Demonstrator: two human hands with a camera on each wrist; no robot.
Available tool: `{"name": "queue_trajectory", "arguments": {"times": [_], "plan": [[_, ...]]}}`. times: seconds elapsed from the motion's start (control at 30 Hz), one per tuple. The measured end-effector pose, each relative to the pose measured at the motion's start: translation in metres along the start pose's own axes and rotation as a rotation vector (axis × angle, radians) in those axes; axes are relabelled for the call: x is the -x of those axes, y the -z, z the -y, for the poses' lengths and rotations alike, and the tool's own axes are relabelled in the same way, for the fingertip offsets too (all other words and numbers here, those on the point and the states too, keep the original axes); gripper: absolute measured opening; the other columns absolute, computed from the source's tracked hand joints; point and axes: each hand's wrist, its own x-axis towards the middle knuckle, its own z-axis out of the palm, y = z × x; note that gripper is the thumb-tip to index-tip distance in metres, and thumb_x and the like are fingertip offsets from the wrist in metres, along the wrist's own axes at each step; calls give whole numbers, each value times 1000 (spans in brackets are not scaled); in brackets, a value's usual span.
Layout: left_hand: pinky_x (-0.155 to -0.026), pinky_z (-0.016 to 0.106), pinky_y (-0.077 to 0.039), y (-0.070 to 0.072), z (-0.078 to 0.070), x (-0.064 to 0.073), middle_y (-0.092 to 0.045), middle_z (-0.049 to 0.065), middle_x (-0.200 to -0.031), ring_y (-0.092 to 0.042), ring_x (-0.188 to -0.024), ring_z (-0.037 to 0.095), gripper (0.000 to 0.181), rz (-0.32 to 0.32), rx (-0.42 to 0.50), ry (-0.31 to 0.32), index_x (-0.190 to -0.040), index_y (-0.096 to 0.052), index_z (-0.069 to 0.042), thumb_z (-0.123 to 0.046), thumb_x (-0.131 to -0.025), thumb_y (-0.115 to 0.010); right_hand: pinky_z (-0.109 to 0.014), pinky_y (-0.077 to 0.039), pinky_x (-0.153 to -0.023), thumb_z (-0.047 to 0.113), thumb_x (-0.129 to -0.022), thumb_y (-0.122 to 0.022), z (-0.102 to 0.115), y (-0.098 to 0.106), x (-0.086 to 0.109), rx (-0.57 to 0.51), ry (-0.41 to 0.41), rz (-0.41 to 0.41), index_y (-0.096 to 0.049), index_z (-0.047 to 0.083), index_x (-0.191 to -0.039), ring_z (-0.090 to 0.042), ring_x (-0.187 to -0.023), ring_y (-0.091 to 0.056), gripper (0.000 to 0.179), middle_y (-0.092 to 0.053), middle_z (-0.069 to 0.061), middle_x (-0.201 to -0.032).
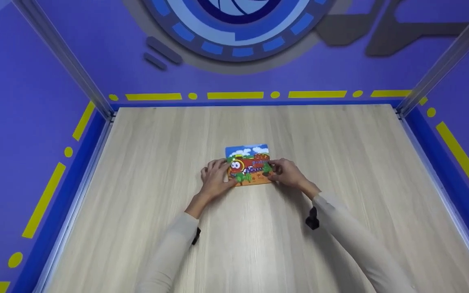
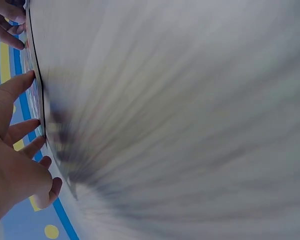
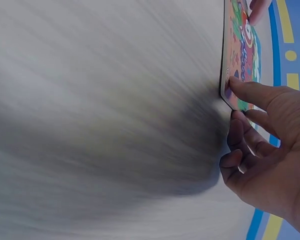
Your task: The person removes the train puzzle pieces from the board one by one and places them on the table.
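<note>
A small rectangular picture board lies on the table, printed with a red cartoon figure with big eyes, green plants, orange ground and a cloudy sky. My left hand holds its left side, thumb at the near left corner and fingertips along the edge. On the opposite side my right hand pinches the right edge; the right wrist view shows the thumb on the printed face near a corner and the other fingers bent by the rim. The board's thin dark edge shows in the left wrist view.
The pale wood-grain table reaches back to a blue-purple wall with yellow dashes. Similar walls stand at left and right, with metal posts in the corners. Dark straps hang at both sleeved wrists.
</note>
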Motion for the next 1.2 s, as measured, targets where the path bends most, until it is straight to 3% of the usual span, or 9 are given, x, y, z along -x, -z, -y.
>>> {"name": "queue_trajectory", "arguments": {"times": [0.33, 0.7, 0.9, 1.07, 1.2], "plan": [[-109, 64, -22, -1, -6, 2, -50, 15, -150, -36, -141, 38, 67, 35, -33, -32, -143, -59, -8, -40, -87, -78, -25, -38, -66, 6, -87, -79, -5, -2, 20, 28, 47, -40, -60, -12, -133, -21, -80, -52, 53, -64, -19, -93], [-110, 63, -21, 0, -13, 11, -49, 15, -150, -35, -141, 37, 66, 109, -25, -79, -139, -61, -7, -41, -85, -81, -22, -37, -64, 9, -86, -81, -9, -2, 48, -8, 24, -9, -58, -11, -136, -18, -79, -50, 59, -62, -15, -93], [-112, 61, -23, -4, -23, 2, -49, 17, -148, -35, -141, 37, 60, 75, -10, -88, -136, -63, -8, -36, -87, -81, -22, -37, -63, 9, -84, -82, -7, -2, 49, -3, 2, -7, -59, -10, -135, -16, -79, -49, 59, -63, -14, -93], [-112, 61, -26, -19, -40, -9, -49, 19, -151, -37, -142, 38, 62, 51, -6, -104, -140, -60, -8, -38, -89, -78, -21, -38, -62, 9, -84, -83, -7, -2, 49, 6, -18, -6, -60, -9, -135, -17, -79, -50, 59, -63, -13, -93], [-111, 57, -34, -34, -51, -18, -53, 19, -148, -44, -139, 37, 59, -9, -30, -103, -138, -63, -8, -38, -89, -77, -22, -38, -63, 10, -84, -83, -8, -4, 48, 24, 3, -13, -62, -9, -133, -17, -79, -51, 57, -63, -13, -92]]}}
